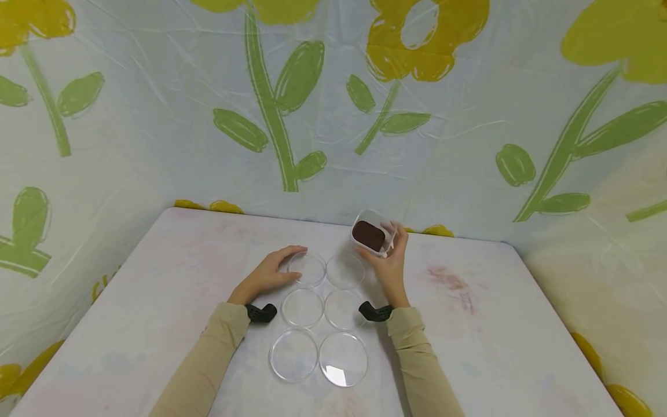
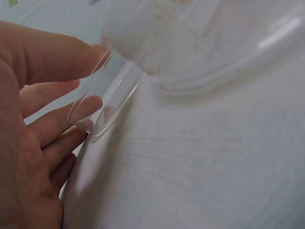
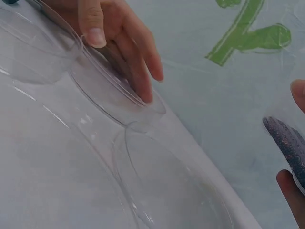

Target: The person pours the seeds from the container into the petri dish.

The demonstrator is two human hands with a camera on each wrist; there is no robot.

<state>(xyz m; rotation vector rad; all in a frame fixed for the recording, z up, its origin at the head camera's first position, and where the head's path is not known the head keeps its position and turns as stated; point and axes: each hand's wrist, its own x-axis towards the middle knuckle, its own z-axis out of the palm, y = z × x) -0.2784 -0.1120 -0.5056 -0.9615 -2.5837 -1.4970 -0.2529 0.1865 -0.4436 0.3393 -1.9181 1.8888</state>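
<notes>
My left hand (image 1: 267, 273) holds the far-left clear petri dish (image 1: 312, 267) at its left side, thumb on the near rim and fingers round the far side. The left wrist view shows the thumb and fingertips at the dish's thin clear wall (image 2: 112, 90). Above the far-right petri dish (image 1: 346, 272), my right hand (image 1: 391, 263) grips a small clear plastic container (image 1: 371, 215) by its right side. It is tilted toward me, with dark brown, soil-like grains (image 1: 368, 236) inside. Only the grains' edge (image 3: 288, 143) and two fingertips show at the right wrist view's border.
More clear round dishes stand in two columns toward me: a middle-left dish (image 1: 303, 308), a middle-right dish (image 1: 344, 310), a near-left dish (image 1: 293, 355) and a near-right dish (image 1: 343, 356). The pale table (image 1: 469, 336) meets a flower-printed curtain (image 1: 333, 116) behind.
</notes>
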